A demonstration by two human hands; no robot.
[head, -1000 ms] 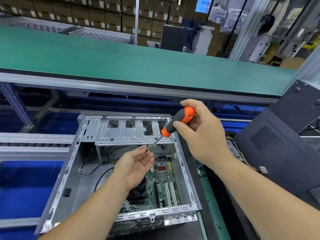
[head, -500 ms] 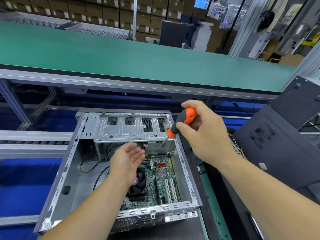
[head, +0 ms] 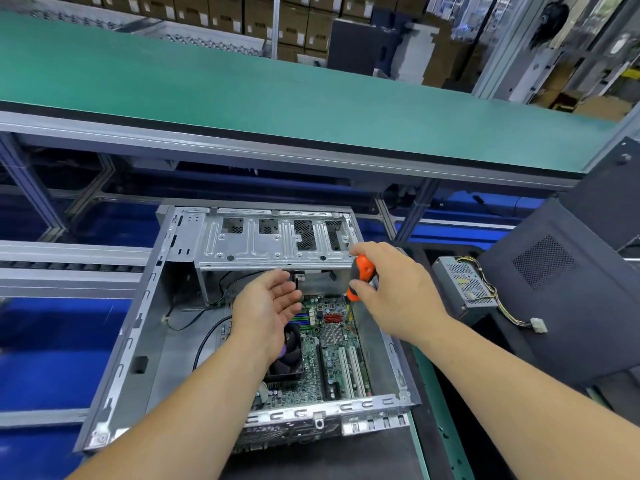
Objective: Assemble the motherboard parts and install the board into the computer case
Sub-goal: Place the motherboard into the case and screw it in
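Note:
An open grey computer case [head: 138,327] lies on its side in front of me. A green motherboard [head: 332,341] sits inside it, with white slots and a black CPU fan [head: 289,358] partly under my left wrist. My right hand [head: 394,292] is closed on an orange and black screwdriver [head: 360,277], held nearly upright with its tip pointing down at the board's far right corner. My left hand [head: 266,310] hovers over the board, palm up, fingers apart and empty. The silver drive cage [head: 273,244] spans the case's far end.
A power supply [head: 464,289] with yellow and black wires lies right of the case. A dark side panel [head: 561,299] leans beyond it. A green conveyor belt [head: 277,98] runs across above the case. Blue surfaces [head: 52,348] lie to the left.
My right hand has lowered the screwdriver and turned it from slanted to nearly upright, its tip now down by the board. My left hand has drawn slightly away from the tip.

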